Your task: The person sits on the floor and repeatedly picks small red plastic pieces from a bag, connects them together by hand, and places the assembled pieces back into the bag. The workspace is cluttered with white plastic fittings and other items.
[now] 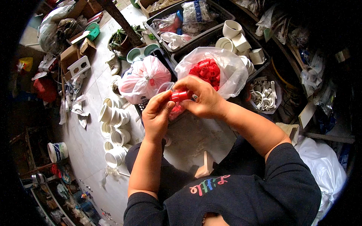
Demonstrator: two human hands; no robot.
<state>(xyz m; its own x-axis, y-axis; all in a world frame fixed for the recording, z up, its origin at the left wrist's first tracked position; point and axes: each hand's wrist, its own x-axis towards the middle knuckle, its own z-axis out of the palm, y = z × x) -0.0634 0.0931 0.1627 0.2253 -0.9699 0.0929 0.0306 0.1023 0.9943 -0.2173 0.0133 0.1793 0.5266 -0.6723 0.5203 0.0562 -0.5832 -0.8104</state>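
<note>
Both my hands meet over my lap around a small red plastic cap-like fitting [179, 95]. My left hand [156, 115] pinches its left end with thumb and fingers. My right hand [203, 98] closes over its right end from above. A small clear plastic bag [164, 87] sticks up just behind my left fingertips. Behind my hands stands an open clear bag of many red fittings [208, 70], and to its left a tied bag of pink-red pieces [143, 77].
Black crates [211, 32] at the back hold bagged parts and white pipe fittings [235, 35]. A bag of white pipe clips [264, 96] lies to the right. White pipe couplings [115, 132] stand on the grey floor at left, with cardboard boxes and clutter beyond.
</note>
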